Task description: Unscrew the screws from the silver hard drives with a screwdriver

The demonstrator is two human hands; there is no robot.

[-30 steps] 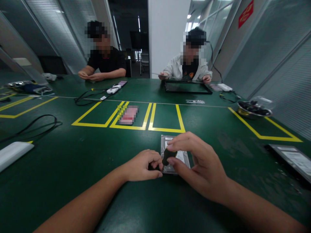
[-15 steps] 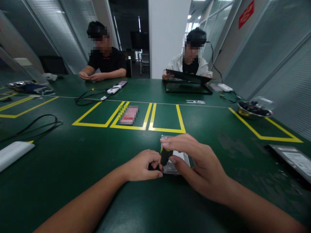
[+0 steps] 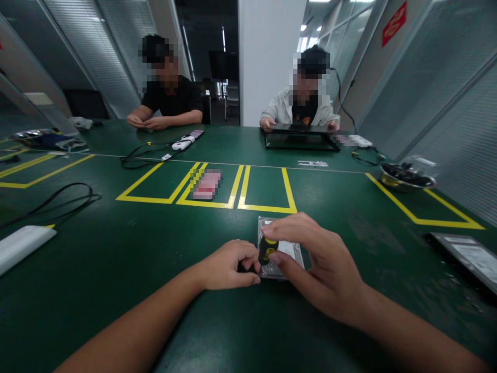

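A silver hard drive (image 3: 289, 251) lies flat on the green table in front of me, partly covered by my right hand (image 3: 320, 259). That hand grips a short black-and-yellow screwdriver (image 3: 267, 250) between thumb and fingers. The screwdriver stands nearly upright over the drive's left part; its tip is hidden. My left hand (image 3: 233, 265) rests on the table with its fingers curled, the fingertips at the drive's left edge, close beneath the screwdriver handle. What those fingers close on is hidden.
Another hard drive (image 3: 466, 256) lies at the right, small bits beside it. A metal bowl (image 3: 407, 178) of dark parts stands farther back. A white power bank (image 3: 25, 247) is at left, a phone (image 3: 207, 184) amid yellow tape. Across sit two people, one holding a black panel (image 3: 298, 128).
The screwdriver handle has turned in my right fingers, showing more yellow, and stands slightly farther right. My left hand stays put. Across the table, the person has lowered the black panel onto its frame.
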